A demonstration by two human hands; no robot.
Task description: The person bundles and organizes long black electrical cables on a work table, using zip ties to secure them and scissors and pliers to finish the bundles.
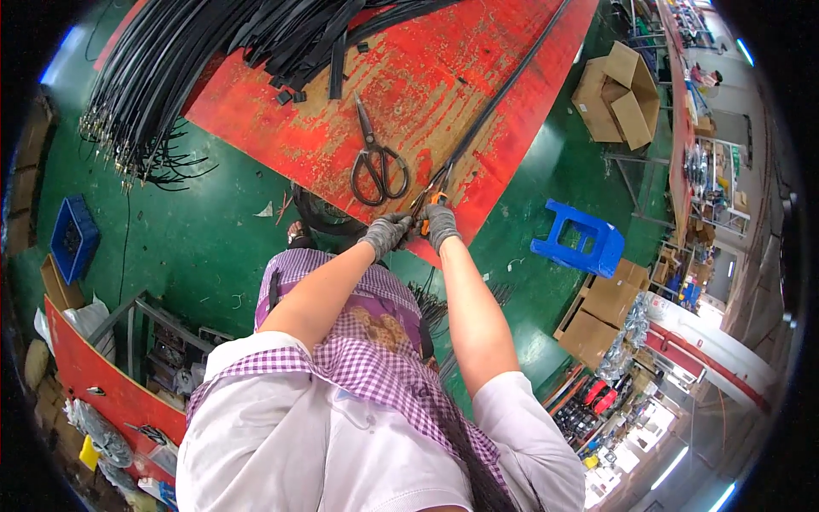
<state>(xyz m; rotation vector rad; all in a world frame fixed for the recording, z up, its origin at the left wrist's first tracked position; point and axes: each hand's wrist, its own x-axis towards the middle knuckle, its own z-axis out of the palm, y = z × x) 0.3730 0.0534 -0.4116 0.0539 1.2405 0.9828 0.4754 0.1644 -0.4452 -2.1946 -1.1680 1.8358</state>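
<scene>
Both my hands wear grey gloves and meet at the near corner of the red table (503, 162). My left hand (388, 232) is closed on the near end of a black cable bundle (490, 107), which stretches away along the table's right side. Close beside it, my right hand (441, 224) grips an orange-handled hand tool (435, 200); its exact kind is too small to tell. Thin loose wires show between the hands and the tool. Just left of them lie large black-handled scissors (368, 147), blades pointing away from me.
Black cables (158, 81) hang in a thick bunch over the table's left edge, and black sleeve strips (294, 38) are piled at the far side. A blue stool (580, 239) and an open cardboard box (616, 94) stand right. A blue crate (74, 237) sits left.
</scene>
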